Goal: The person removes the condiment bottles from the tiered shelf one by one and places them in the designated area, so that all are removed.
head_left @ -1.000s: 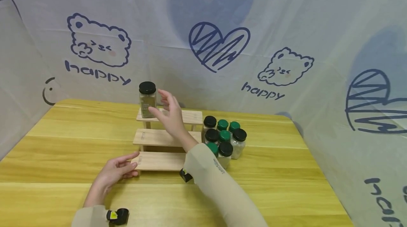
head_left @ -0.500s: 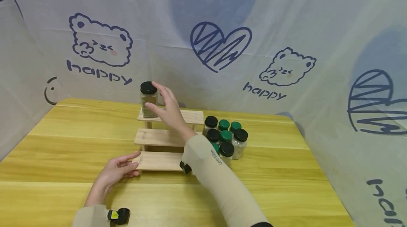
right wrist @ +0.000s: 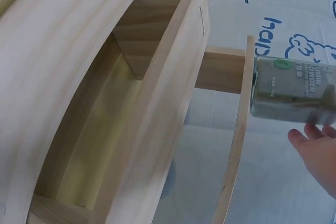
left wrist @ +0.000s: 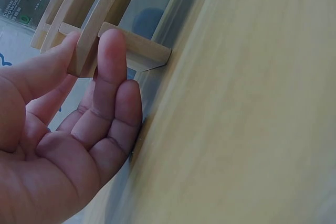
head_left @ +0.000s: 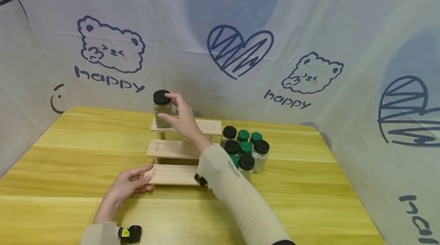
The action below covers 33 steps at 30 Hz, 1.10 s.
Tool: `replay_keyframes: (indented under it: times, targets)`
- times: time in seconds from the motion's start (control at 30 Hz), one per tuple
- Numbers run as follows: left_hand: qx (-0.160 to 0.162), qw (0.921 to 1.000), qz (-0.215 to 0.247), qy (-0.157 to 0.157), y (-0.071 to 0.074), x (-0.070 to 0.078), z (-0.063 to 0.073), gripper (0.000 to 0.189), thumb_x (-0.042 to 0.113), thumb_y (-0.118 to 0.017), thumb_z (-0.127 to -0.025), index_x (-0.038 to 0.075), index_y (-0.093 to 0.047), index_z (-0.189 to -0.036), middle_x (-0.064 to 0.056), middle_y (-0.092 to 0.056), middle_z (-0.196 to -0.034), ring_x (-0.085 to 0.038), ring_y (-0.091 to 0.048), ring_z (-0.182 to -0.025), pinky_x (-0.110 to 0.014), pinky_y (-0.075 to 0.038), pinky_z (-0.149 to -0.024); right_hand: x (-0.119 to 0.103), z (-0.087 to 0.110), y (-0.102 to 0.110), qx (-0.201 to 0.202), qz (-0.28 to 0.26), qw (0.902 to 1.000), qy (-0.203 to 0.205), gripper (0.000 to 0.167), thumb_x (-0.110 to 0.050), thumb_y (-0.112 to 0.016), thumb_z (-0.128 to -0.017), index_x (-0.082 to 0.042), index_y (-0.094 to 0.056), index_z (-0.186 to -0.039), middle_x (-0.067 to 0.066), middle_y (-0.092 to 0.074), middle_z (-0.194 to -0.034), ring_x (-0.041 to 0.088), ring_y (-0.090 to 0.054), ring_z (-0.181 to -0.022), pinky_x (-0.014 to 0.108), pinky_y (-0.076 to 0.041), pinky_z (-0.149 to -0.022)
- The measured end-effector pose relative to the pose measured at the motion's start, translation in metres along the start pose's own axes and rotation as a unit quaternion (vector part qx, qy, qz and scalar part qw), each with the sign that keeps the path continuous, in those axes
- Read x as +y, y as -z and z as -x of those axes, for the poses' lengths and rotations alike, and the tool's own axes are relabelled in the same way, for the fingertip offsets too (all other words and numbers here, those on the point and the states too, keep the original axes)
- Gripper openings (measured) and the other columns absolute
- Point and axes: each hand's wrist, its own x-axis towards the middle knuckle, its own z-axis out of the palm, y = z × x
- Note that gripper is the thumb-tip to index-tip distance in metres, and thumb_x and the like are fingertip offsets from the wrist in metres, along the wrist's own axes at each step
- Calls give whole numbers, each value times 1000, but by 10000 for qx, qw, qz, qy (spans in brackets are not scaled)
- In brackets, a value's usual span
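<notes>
A three-tier wooden shelf rack stands on the table. On the left end of its top tier is an upright square jar with a black lid and greenish-brown powder; its label partly reads "UMIN OWDER". My right hand holds this jar from the right, one finger at the lid and the thumb across its front. In the right wrist view the fingertips lie against the jar's side. Down at the lowest tier, my left hand grips the left end of the board, pinched between thumb and finger.
Several jars with black lids and green lids are grouped right of the rack, some hidden by the right sleeve. Behind the wooden table hangs a pale cloth with bear and heart drawings.
My right hand has moved left onto the jar, its fingers closing in around the lid and front. The left hand keeps its grip on the rack. The head view shifts slightly.
</notes>
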Motion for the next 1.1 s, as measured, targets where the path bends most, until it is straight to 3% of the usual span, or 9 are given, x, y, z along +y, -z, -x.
replay_keyframes:
  times: [0.3,0.47,0.7,0.9,1.1]
  targets:
    - [86,9999,39,42,-1,0,0,53,11,-58,-87,-4,-34,-132,-7,-60,-83,-19,-63,-72,-29,-52,-72,-3,1,-4,404,145,9989,197,44,2,-64,-79,-2,-43,-117,14,-47,-123,20,-50,-108,19,-46,-81]
    - [93,9999,35,86,-2,1,0,53,10,-57,-88,-4,-33,-133,-7,-60,-83,-18,-63,-72,-29,-52,-72,-2,1,-8,871,28,9953,430,42,4,-67,-76,0,-47,-113,15,-52,-116,20,-53,-101,21,-48,-76]
    - [103,9999,-53,39,-2,2,-2,53,11,-57,-88,-2,-33,-133,-7,-60,-84,-18,-63,-72,-29,-52,-72,0,4,-10,1542,-336,9866,406,42,7,-67,-74,1,-49,-111,15,-53,-112,20,-54,-96,21,-49,-73]
    - [122,9999,-28,60,-1,1,-1,53,10,-57,-88,-3,-33,-133,-7,-60,-84,-18,-63,-72,-29,-52,-73,3,12,-6,1692,-463,9838,376,41,7,-66,-75,2,-51,-113,16,-54,-112,22,-53,-97,26,-50,-75]
    - [150,9998,-12,105,0,0,0,54,12,-58,-88,-3,-33,-133,-7,-59,-84,-18,-63,-73,-29,-52,-72,-21,29,7,1752,-745,9815,205,38,13,-59,-79,9,-48,-115,24,-51,-111,34,-51,-96,39,-49,-77]
